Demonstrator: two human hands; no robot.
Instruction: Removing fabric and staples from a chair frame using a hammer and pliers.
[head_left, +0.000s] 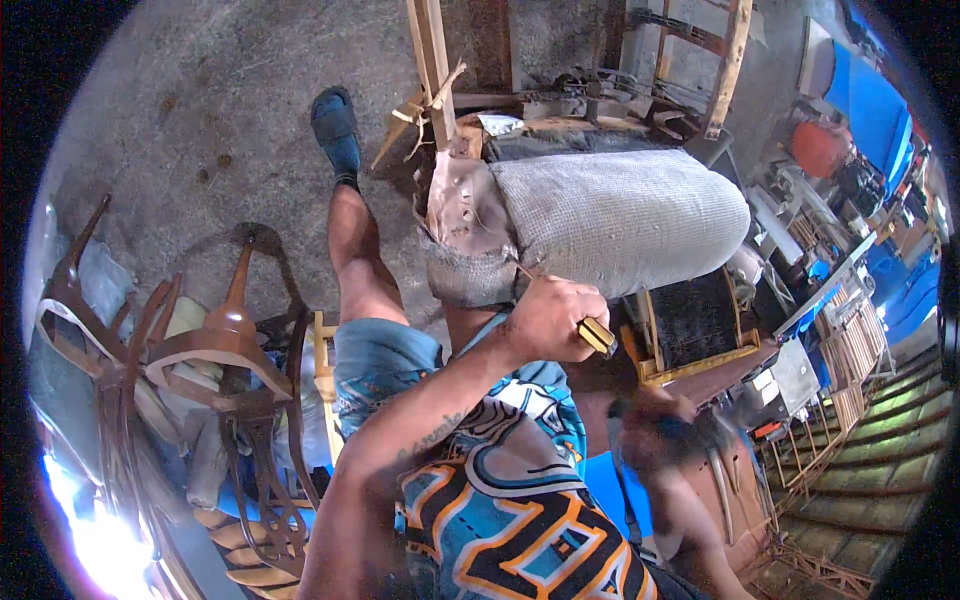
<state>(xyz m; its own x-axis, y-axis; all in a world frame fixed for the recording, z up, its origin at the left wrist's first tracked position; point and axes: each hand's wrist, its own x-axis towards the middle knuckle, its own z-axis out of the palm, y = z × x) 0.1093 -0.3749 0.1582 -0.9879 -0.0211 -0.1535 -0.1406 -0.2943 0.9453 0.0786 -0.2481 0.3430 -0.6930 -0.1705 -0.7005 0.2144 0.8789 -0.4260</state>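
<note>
My left hand (556,318) is closed round a screwdriver-like tool (598,338) with a yellow-and-black handle. Its thin tip reaches the lower edge of a padded furniture part (620,215) covered in grey woven fabric. On that part's near-left end, the fabric is folded back from a pale, worn end panel (465,205) with small holes in it. Smeared by motion, my right hand (655,425) is off to the right, apart from the padded part; a dark shape shows beside it, and I cannot make out whether it is held.
Wooden chairs with curved legs (235,310) crowd the left. Upright wooden posts (432,70) rise beyond the padded part. A wooden frame with dark webbing (695,320) lies at right. Farther right are a red rounded object (822,148) and a blue sheet (870,95).
</note>
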